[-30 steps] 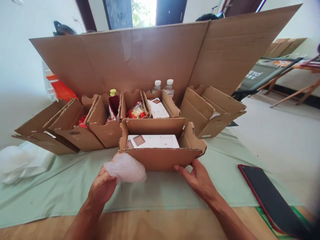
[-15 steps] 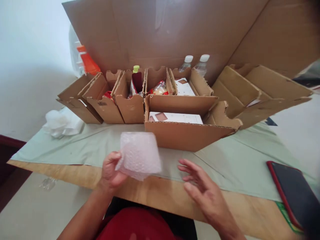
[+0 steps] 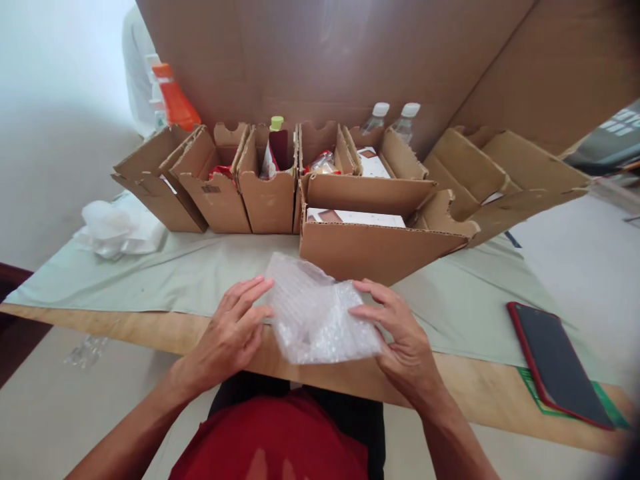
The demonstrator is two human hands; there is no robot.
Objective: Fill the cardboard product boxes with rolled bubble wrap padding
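Note:
A clear bubble wrap pouch [image 3: 320,317] is above the table's front edge, between my two hands. My right hand [image 3: 400,330] grips its right side, with fingers on top and the thumb lower at the edge. At the pouch's left edge is my left hand [image 3: 235,327], its fingers stretched and apart, the tips at or just touching the plastic. I cannot make out anything inside the pouch. Just behind it stands a cardboard bin [image 3: 370,250] with a white box [image 3: 357,218] lying in it.
Several cardboard bins [image 3: 270,203] stand in a row at the back, holding packets. Crumpled white plastic [image 3: 117,227] lies on the left of the green cloth [image 3: 220,267]. A phone [image 3: 555,360] lies at the right. Behind the bins are an orange bottle [image 3: 175,100] and clear bottles [image 3: 404,123].
The pouch has moved right and been turned. My right hand has come in and taken its right side, while my left hand's grip has loosened to its left edge.

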